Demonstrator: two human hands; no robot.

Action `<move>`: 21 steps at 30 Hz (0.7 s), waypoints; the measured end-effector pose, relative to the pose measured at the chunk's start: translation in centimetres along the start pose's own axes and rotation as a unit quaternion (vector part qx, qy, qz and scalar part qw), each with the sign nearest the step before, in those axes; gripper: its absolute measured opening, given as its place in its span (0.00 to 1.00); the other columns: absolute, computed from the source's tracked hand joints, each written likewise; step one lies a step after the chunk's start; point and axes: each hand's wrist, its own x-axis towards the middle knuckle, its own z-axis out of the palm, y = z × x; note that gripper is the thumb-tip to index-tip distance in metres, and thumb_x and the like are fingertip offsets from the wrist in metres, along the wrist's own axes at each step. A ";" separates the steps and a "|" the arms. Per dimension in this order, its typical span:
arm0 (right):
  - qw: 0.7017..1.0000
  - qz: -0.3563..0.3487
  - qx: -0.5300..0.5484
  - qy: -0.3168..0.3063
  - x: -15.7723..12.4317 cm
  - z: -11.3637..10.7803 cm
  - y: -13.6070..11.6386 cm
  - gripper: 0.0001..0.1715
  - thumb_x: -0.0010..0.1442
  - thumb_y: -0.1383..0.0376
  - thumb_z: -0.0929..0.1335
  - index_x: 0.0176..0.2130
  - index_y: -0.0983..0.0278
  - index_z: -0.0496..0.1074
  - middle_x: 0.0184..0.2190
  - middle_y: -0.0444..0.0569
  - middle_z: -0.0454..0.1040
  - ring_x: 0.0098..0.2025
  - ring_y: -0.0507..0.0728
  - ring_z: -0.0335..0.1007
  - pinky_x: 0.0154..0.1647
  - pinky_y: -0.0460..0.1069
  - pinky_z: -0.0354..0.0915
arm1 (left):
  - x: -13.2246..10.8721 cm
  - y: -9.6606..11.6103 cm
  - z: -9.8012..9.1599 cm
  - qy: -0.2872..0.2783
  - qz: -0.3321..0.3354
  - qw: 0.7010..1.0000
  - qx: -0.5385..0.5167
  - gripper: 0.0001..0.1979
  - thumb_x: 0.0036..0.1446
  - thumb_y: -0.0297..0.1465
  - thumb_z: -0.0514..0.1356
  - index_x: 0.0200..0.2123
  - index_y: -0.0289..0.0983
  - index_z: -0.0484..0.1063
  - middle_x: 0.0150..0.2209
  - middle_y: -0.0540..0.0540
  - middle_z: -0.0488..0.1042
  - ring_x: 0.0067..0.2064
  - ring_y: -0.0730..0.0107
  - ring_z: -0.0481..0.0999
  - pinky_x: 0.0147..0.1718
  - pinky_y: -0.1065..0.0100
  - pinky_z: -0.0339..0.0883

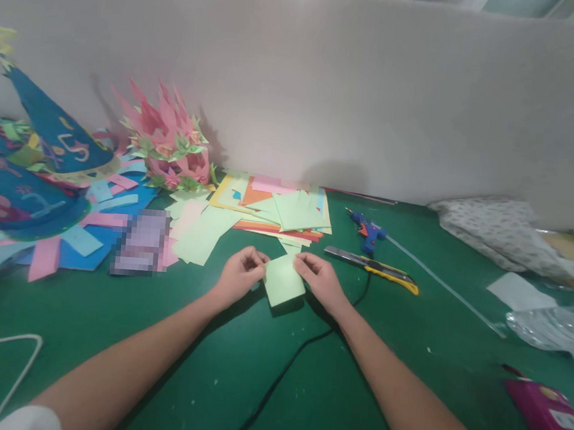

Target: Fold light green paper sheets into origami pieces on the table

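Note:
A small light-green square of paper [283,281] is held just above the green table, tilted toward me. My left hand [241,274] pinches its left edge between thumb and fingers. At the upper right corner, my right hand [319,277] grips the same paper with thumb and forefinger. Beyond the hands lies a stack of coloured paper sheets [297,210], with pale-green pieces on top. To the right of my right hand rests a yellow-handled utility knife [372,268], and behind it a blue glue gun [367,230] with a long glue stick [439,281] in its back.
Blue paper cone hats [60,127] and a pink paper crown [169,141] stand at the left, near a blurred-out phone-like object [141,243]. A black cord [302,350] crosses the table. Clear plastic [554,327] and a magenta power strip [546,410] lie right. A pale wall [374,90] rises behind.

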 end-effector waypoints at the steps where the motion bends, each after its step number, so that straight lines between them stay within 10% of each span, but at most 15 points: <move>1: 1.000 -0.004 -0.002 -0.003 0.0 0.0 0.0 0.19 0.52 0.50 0.68 0.30 0.64 0.70 0.25 0.43 0.68 0.27 0.51 0.61 0.29 0.47 0.59 | 0.0 0.0 -0.1 0.008 0.005 1.000 -0.001 0.08 0.42 0.26 0.60 0.21 0.35 0.60 0.30 0.49 0.72 0.28 0.77 0.69 0.26 0.74 0.64; 21: 0.988 -0.073 -0.107 -0.087 -0.3 0.7 -0.6 0.13 0.55 0.58 0.66 0.25 0.63 0.67 0.22 0.41 0.62 0.26 0.50 0.55 0.28 0.46 0.53 | -0.1 -0.2 0.9 -0.060 0.015 0.993 0.103 0.11 0.50 0.35 0.61 0.36 0.36 0.68 0.28 0.51 0.70 0.29 0.75 0.67 0.29 0.73 0.60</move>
